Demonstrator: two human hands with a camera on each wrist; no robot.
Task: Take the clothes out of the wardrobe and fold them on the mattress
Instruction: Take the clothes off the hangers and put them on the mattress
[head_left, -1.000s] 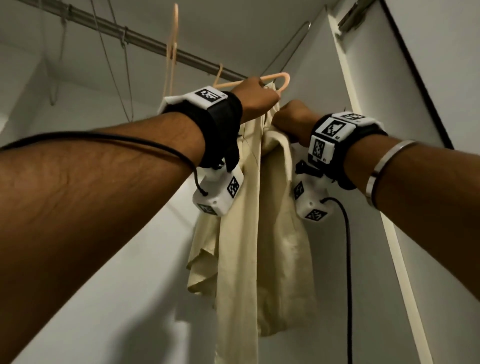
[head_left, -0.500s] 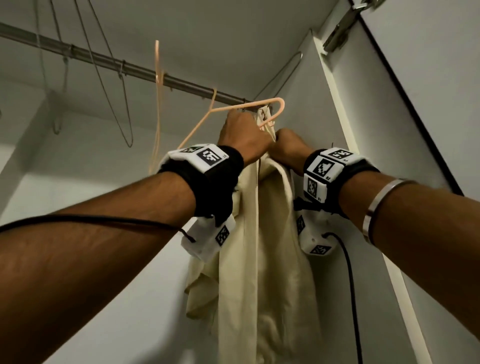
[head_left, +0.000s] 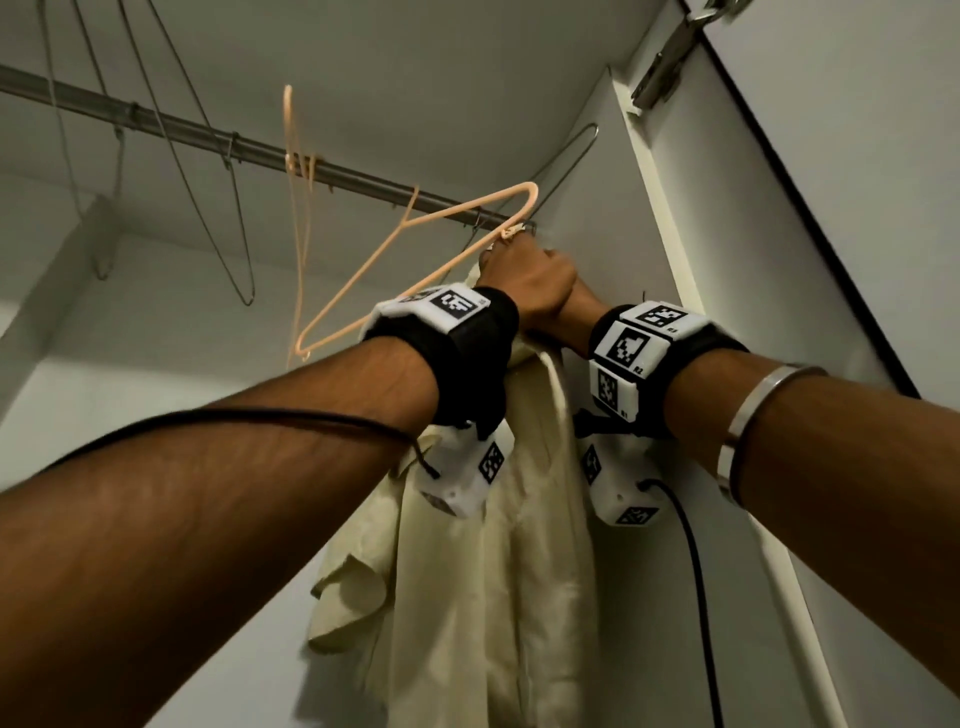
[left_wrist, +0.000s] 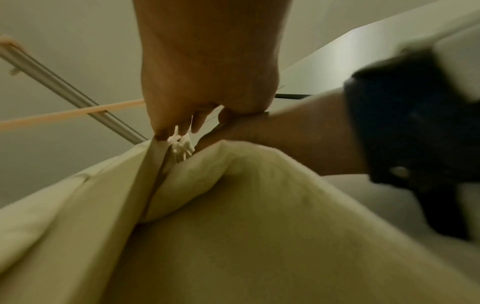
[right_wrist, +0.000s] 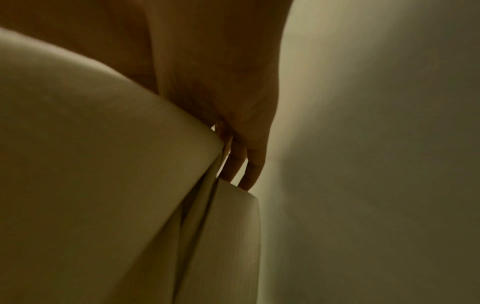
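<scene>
Left hand (head_left: 524, 275) and right hand (head_left: 574, 317) both clench the cream shirt (head_left: 498, 571) top, now raised closer to the rail (head_left: 208, 137); orange hanger (head_left: 415, 260) tilted beside them.

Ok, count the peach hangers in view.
2. One hangs edge-on from the rail, left of both hands. The other is tilted, one end by the left hand, above the cream garment. More may be hidden.

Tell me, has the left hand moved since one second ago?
Yes, slightly down: the left hand covered the right end of the rail before; now it sits just below.
</scene>
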